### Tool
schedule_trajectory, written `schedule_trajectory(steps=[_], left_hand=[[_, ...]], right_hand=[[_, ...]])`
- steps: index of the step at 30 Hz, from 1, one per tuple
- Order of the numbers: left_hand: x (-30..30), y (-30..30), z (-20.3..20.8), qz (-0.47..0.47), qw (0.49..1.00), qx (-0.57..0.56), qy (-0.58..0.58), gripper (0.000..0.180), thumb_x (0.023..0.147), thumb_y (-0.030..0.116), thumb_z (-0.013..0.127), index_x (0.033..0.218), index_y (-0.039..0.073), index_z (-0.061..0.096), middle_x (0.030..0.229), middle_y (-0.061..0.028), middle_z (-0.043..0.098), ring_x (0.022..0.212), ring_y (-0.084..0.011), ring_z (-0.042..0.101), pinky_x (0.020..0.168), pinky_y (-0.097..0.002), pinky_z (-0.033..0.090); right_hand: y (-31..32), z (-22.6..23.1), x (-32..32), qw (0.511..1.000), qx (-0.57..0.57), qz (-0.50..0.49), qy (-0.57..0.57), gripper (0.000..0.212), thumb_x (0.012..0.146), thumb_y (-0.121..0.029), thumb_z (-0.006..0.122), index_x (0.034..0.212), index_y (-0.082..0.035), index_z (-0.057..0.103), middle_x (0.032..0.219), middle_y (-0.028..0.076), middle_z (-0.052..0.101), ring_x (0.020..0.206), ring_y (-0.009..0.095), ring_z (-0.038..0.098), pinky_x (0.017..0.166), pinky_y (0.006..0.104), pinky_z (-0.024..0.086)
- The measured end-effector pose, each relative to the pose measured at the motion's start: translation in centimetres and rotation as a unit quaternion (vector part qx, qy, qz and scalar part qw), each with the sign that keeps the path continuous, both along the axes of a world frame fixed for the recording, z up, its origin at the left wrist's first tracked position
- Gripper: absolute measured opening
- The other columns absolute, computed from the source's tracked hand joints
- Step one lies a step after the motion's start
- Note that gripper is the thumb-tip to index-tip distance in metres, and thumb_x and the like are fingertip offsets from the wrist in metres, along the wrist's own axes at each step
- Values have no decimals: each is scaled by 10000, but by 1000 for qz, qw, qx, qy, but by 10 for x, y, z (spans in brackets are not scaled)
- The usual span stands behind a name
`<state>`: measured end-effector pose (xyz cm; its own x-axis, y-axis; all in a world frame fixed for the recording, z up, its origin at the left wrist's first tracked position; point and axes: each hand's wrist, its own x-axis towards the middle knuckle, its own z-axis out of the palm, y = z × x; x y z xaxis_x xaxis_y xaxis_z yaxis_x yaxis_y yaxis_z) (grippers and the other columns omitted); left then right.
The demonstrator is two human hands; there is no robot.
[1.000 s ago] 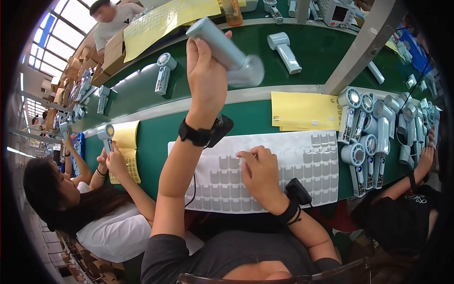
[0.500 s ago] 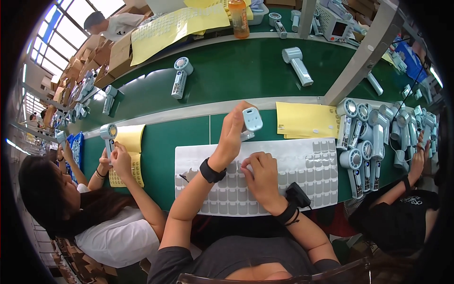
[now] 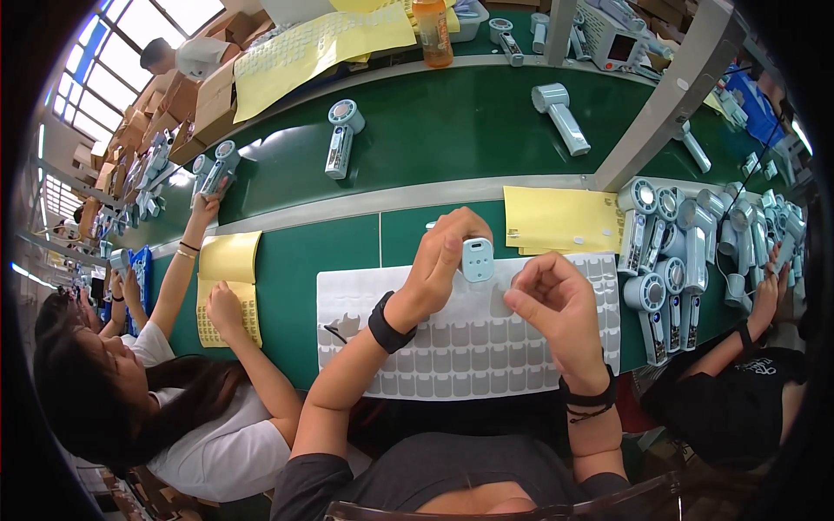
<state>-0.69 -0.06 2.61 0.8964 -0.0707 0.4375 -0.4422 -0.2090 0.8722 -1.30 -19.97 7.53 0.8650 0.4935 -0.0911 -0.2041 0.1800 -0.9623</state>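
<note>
Left hand [image 3: 443, 260] grips the pale-blue handheld fan [image 3: 476, 259] upright; right hand [image 3: 556, 300] hovers beside it, fingertips pinched over the sticker sheet [image 3: 469, 347].

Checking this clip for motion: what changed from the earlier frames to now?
The left hand brought the pale blue handheld device down from high over the belt to just above the white sticker sheet, still gripping it. The right hand lifted off the sheet toward the device. The sheet and the yellow sheet stayed put.
</note>
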Motion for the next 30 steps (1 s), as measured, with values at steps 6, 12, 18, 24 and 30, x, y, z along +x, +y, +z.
schedule_trajectory(steps=[6, 12, 18, 24, 30], left_hand=[[0, -8, -1, -8, 997, 31, -70, 511, 1061, 339, 219, 859, 23, 567, 864, -96, 562, 795, -255, 497, 792, -355, 353], [-1, -10, -1, -15, 995, 60, -77, 497, 1060, 326, 229, 853, 23, 564, 842, -95, 544, 778, -247, 483, 770, -354, 342], [-1, -11, 0, -9, 995, 66, -76, 488, 1058, 314, 236, 853, 22, 568, 837, -94, 536, 770, -245, 474, 763, -354, 335], [-1, -12, -1, -8, 996, 62, -69, 478, 1056, 298, 240, 855, 20, 572, 840, -93, 536, 769, -244, 471, 763, -353, 333], [-2, -11, -2, -8, 995, 71, -64, 471, 1054, 288, 243, 859, 17, 576, 846, -94, 539, 769, -244, 467, 769, -353, 332]], right_hand=[[9, 11, 18, 999, 18, -20, 21, 395, 810, 64, 721, 1005, -90, 413, 841, 45, 641, 802, 85, 602, 752, 220, 487], [9, 10, 21, 1000, -23, -14, -3, 419, 797, 62, 735, 987, -98, 398, 849, 57, 652, 778, 86, 614, 729, 214, 498], [9, 10, 22, 999, -40, -13, -9, 429, 791, 47, 748, 985, -101, 395, 841, 57, 654, 775, 89, 615, 720, 217, 493], [10, 9, 22, 998, -47, -23, -31, 426, 787, 1, 768, 989, -74, 401, 803, 63, 654, 708, 72, 572, 675, 216, 475], [11, 9, 21, 996, -63, -32, -48, 429, 783, 3, 767, 989, -73, 399, 796, 63, 656, 696, 68, 561, 663, 213, 464]])
